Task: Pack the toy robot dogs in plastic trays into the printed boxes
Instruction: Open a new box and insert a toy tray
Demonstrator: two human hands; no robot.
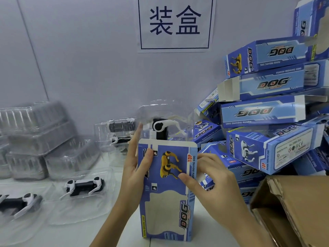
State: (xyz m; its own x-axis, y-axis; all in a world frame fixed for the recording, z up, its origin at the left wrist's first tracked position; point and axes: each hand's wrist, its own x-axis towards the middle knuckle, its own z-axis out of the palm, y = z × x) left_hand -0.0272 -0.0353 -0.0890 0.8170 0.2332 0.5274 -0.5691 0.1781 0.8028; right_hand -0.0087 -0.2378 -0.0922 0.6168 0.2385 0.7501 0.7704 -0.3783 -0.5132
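A blue printed box [167, 191] stands upright on the white table in the middle of the view. A clear plastic tray [165, 120] holding a black-and-white toy robot dog [160, 127] sticks out of the box's open top. My left hand [135, 175] holds the box's left side, thumb on the front and fingers stretched up along the edge. My right hand [213, 179] holds the box's right side, its thumb pressed on the printed front.
Two trayed dogs [83, 188] [17, 204] lie at the left, another tray [117, 134] behind. Stacks of empty clear trays [35, 139] fill the far left. A heap of blue boxes [267, 113] rises at the right, above an open cardboard carton [293, 211].
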